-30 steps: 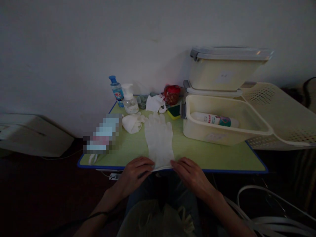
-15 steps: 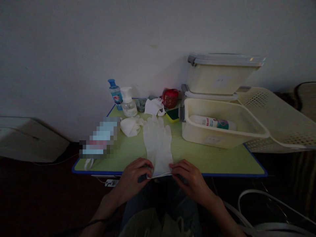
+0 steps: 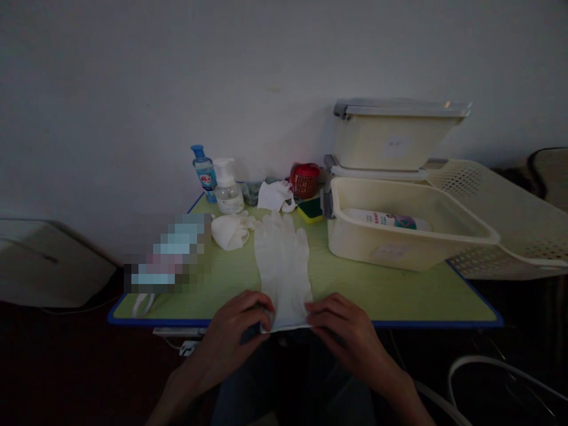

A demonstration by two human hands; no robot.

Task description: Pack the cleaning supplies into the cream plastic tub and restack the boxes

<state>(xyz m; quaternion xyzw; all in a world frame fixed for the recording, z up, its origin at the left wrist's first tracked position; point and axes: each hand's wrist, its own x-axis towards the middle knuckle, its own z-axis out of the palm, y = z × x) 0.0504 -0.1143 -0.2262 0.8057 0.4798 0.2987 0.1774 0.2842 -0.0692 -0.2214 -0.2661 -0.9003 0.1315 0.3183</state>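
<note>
A translucent white glove [image 3: 284, 266] lies flat on the green table, its fingers toward the wall and its cuff at the table's front edge. My left hand [image 3: 242, 328] is closed on the left corner of the cuff, thumb below and fingers curled above. At the right side of the cuff, my right hand [image 3: 344, 325] pinches the edge in the same way. Beyond the glove's fingertips sits a crumpled white cloth-like piece [image 3: 233, 231], with another white crumpled piece [image 3: 274, 195] behind.
On the green table [image 3: 399, 296] stand a blue bottle [image 3: 205, 174], a pump bottle [image 3: 229, 192], a red woven container [image 3: 306, 180] and a green-yellow sponge [image 3: 310, 211]. Right is a cream bin [image 3: 386, 251] holding a white bottle [image 3: 386, 219], near a lidded box [image 3: 394, 142]. A blurred-out pale-blue item [image 3: 171, 248] lies left.
The view has shifted slightly, so the table's front edge sits lower in the picture. Both hands keep their hold on the glove's cuff, and the glove lies much as before.
</note>
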